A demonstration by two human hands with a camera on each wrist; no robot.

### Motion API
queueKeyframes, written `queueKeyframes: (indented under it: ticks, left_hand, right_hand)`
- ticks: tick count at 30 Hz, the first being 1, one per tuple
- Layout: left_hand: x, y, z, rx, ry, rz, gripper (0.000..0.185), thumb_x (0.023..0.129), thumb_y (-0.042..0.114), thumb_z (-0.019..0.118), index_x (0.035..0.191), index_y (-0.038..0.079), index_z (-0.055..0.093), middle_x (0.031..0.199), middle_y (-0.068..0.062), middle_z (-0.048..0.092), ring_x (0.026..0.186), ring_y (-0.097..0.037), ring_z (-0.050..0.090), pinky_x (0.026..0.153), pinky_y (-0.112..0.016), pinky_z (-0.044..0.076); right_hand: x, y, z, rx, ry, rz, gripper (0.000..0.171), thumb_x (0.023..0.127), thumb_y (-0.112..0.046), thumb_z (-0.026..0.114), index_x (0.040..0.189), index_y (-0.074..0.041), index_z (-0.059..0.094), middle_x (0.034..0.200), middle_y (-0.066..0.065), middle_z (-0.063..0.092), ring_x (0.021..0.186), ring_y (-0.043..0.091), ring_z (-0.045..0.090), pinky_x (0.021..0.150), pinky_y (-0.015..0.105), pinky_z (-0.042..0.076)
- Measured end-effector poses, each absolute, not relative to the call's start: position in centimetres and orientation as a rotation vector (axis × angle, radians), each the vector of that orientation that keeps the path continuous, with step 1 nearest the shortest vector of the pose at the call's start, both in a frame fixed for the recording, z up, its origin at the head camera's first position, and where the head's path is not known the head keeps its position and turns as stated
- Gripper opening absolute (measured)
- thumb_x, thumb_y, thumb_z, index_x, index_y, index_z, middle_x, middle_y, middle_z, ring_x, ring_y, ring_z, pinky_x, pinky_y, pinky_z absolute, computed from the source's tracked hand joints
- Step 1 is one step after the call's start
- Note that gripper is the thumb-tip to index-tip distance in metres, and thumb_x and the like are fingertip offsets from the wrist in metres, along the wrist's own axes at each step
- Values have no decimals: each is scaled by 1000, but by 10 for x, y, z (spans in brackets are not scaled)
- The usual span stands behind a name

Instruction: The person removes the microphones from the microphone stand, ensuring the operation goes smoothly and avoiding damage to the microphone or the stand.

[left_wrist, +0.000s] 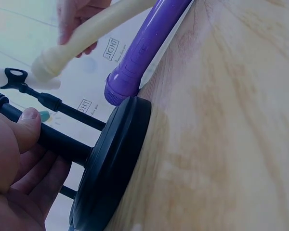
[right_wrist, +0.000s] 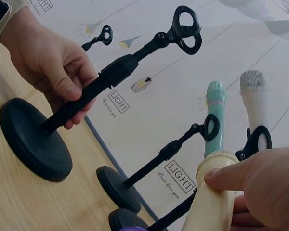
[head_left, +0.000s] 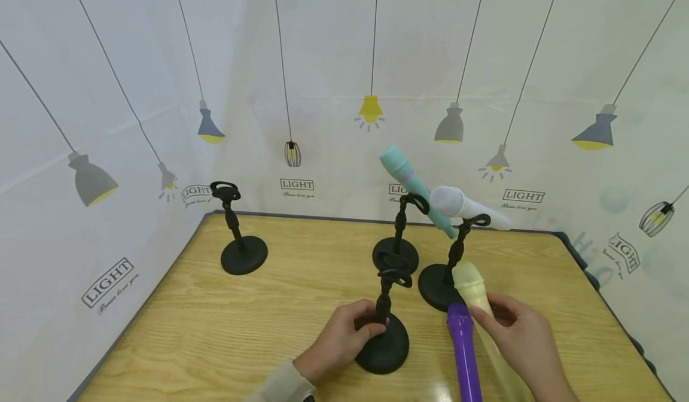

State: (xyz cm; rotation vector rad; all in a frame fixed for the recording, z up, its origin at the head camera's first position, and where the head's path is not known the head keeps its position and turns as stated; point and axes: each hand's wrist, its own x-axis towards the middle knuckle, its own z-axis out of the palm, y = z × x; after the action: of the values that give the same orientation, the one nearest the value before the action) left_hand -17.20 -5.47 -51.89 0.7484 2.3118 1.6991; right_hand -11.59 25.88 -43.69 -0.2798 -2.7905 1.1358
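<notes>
My left hand [head_left: 344,336] grips the lower pole of a black microphone stand [head_left: 383,348], with thumb and fingers on either side; its clip holds nothing. My right hand [head_left: 524,336] pinches a pale yellow microphone [head_left: 470,282] just below its head, thumb on the near side in the right wrist view. A purple microphone [head_left: 464,354] lies beside it, its head close to a stand base in the left wrist view. Behind, a teal microphone [head_left: 411,183] and a white microphone [head_left: 449,201] sit tilted in the clips of two black stands [head_left: 395,252].
Another black stand [head_left: 244,255] with a bare clip stands at the back left of the wooden table [head_left: 215,330]. A pale wall cloth [head_left: 323,61] printed with lamps rises behind and along both sides. The table's back edge runs just behind the stands.
</notes>
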Motion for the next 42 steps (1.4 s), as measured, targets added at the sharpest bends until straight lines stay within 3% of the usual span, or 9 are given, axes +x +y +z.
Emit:
queueKeyframes:
  ticks: [12, 32, 42]
  left_hand:
    - [-172, -55, -519, 732, 2309, 1700, 22, 102, 16, 75, 123, 8, 75, 120, -7, 81, 113, -12, 76, 99, -21, 58]
    - [-170, -54, -519, 725, 2309, 1709, 21, 102, 15, 76, 121, 7, 75, 121, -10, 80, 114, -12, 76, 99, -20, 58]
    - [-171, -54, -517, 719, 2304, 1707, 21, 102, 13, 76, 121, 7, 75, 121, -10, 80, 113, -12, 75, 99, -20, 57]
  right_hand:
    - [-117, 275, -461, -430, -2859, 1151, 75, 99, -51, 78, 140, 10, 64, 124, 27, 76, 107, 36, 76, 74, 27, 57]
    - [-118, 282, -488, -634, -2897, 1222, 75, 99, -54, 76, 135, 12, 66, 124, 29, 75, 102, 33, 73, 74, 30, 53]
    - [-116, 284, -497, -677, -2956, 1170, 73, 101, -53, 73, 127, 16, 66, 109, 27, 76, 92, 27, 72, 70, 33, 55]
